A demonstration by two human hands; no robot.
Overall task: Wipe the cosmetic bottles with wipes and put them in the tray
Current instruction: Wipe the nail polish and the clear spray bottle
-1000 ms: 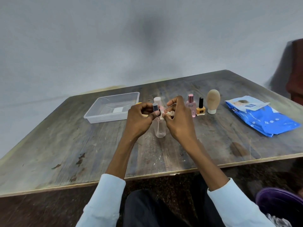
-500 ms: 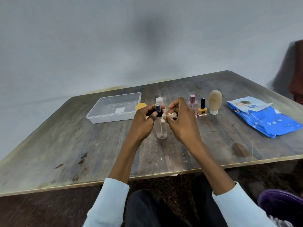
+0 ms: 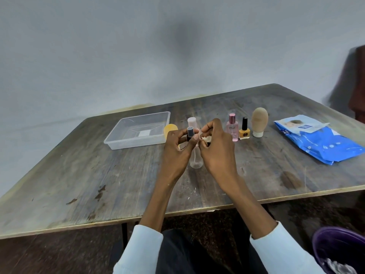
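My left hand (image 3: 176, 149) pinches a small dark bottle with a clear cap (image 3: 190, 132) above the table. My right hand (image 3: 216, 147) pinches a crumpled white wipe (image 3: 205, 138) right beside that bottle. Behind my hands a clear spray bottle (image 3: 196, 162) stands on the table, its pale pink cap (image 3: 192, 122) showing above my fingers. To the left lies the clear plastic tray (image 3: 138, 144) with only a white label inside. On the right stand a pink perfume bottle (image 3: 232, 127), a yellow nail polish (image 3: 244, 130) and a beige inverted tube (image 3: 259, 120).
A yellow round object (image 3: 170, 129) peeks out between the tray and my left hand. A blue pack of wipes (image 3: 320, 142) lies at the far right of the wooden table (image 3: 98, 184). A purple bin (image 3: 339, 252) sits on the floor at lower right.
Both hands stay together at the small bottle with only slight shifts of the fingers. The view has shifted a little.
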